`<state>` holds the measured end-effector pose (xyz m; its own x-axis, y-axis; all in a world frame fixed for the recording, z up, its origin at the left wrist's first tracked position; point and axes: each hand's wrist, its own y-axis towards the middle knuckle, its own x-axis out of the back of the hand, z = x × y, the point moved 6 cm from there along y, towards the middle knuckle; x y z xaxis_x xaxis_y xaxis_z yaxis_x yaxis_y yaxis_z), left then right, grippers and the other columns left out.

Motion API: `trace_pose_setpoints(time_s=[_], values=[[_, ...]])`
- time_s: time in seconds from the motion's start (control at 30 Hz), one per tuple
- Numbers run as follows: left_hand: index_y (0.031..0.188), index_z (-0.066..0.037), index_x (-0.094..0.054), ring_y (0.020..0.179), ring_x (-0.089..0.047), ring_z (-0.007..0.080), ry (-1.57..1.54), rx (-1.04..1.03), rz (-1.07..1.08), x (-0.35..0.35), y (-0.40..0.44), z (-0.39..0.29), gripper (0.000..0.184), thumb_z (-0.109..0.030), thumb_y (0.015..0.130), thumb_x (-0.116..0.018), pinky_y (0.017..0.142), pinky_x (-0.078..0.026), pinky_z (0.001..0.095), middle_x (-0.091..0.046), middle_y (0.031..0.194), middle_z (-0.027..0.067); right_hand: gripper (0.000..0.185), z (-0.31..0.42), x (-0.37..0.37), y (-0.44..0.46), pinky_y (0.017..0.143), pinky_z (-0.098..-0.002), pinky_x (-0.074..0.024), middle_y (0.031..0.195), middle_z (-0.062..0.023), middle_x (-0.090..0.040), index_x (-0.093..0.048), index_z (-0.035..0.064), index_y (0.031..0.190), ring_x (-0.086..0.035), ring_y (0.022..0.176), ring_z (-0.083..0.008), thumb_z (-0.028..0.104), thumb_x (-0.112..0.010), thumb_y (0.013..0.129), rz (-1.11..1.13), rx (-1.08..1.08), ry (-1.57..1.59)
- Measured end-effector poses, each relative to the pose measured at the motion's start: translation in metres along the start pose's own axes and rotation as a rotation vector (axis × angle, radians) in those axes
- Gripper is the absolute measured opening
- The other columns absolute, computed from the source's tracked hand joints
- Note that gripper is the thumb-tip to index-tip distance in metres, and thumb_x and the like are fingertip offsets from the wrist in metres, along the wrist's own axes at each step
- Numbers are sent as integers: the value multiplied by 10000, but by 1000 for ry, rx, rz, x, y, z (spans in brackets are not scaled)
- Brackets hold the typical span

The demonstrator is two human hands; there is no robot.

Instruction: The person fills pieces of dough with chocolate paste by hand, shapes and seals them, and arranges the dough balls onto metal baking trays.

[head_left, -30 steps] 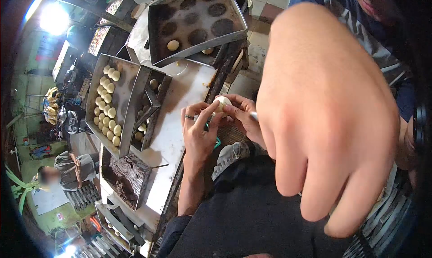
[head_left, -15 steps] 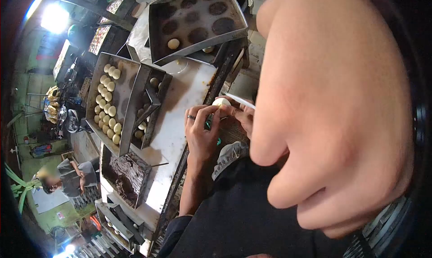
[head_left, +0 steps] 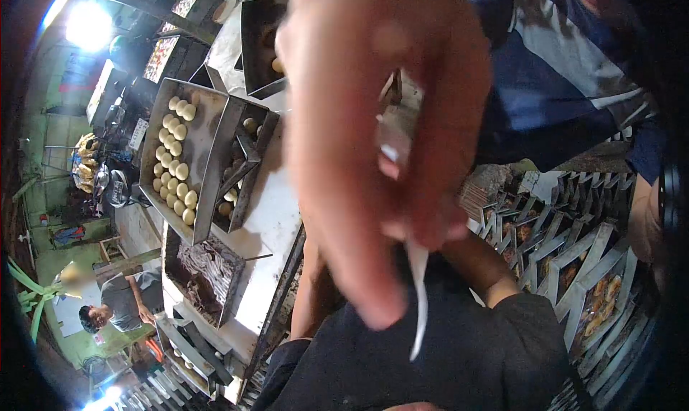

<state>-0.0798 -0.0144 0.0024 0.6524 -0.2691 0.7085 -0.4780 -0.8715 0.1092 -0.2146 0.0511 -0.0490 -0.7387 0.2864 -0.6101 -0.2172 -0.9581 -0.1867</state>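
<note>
Another person's large, motion-blurred hand (head_left: 323, 145) fills the middle of the view, close to the camera. From its fingers hangs a thin white strip (head_left: 419, 303). My left forearm (head_left: 310, 289) rises behind it at the table edge, with the hand itself covered. My right forearm (head_left: 481, 267) comes from a black sleeve and also disappears behind that hand. A whitish spot and a bit of skin show through the gap between the other person's fingers, too unclear to name. On my left stands a metal tray (head_left: 207, 117) with rows of pale dough balls (head_left: 172, 149).
A tray of dark brown paste (head_left: 208, 267) lies on the white tabletop (head_left: 269, 224), with a thin stick beside it. At right are metal trays (head_left: 603, 253) with browned pieces. A person in dark blue (head_left: 538, 102) is close by; another in grey (head_left: 118, 303) is farther left.
The other person's hand has swung from the right to the centre, now covering both my hands and the pale dough ball they held. The white strip points downward. The metal trays at right have come into sight.
</note>
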Motion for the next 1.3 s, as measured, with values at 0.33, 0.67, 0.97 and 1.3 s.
trace_pose_setpoints(time_s=[0.33, 0.67, 0.97, 1.3], values=[[1046, -14, -711, 865, -669, 189, -125, -10, -23, 14, 6, -19, 143, -133, 966, -720, 788, -529, 339, -727, 998, 113, 369, 3, -3, -1, 827, -256, -575, 1146, -95, -734, -640, -41, 1331, -692, 1005, -119, 197, -641, 1049, -13, -93, -22], [1048, 1, -743, 804, -697, 238, -53, -87, -82, 21, 7, -30, 152, -116, 950, -738, 760, -540, 372, -735, 857, 148, 392, 4, -6, 0, 831, -253, -581, 1175, -93, -718, -620, -48, 1347, -694, 1008, -124, 206, -649, 1050, 17, -55, 38], [1179, -30, -738, 837, -709, 219, -17, -40, -58, 29, 8, -34, 241, -113, 953, -736, 753, -540, 363, -745, 966, 136, 379, 6, -6, 6, 813, -262, -605, 1152, -118, -727, -603, -52, 1347, -736, 971, -163, 186, -636, 1054, 14, -38, 19], [1055, -34, -777, 805, -693, 182, -169, -48, 31, 27, 8, -23, 143, -32, 915, -746, 723, -532, 319, -732, 932, 113, 384, 5, -7, 0, 787, -274, -599, 1142, -116, -730, -614, -52, 1339, -738, 932, -158, 215, -633, 1062, 82, -88, -12]])
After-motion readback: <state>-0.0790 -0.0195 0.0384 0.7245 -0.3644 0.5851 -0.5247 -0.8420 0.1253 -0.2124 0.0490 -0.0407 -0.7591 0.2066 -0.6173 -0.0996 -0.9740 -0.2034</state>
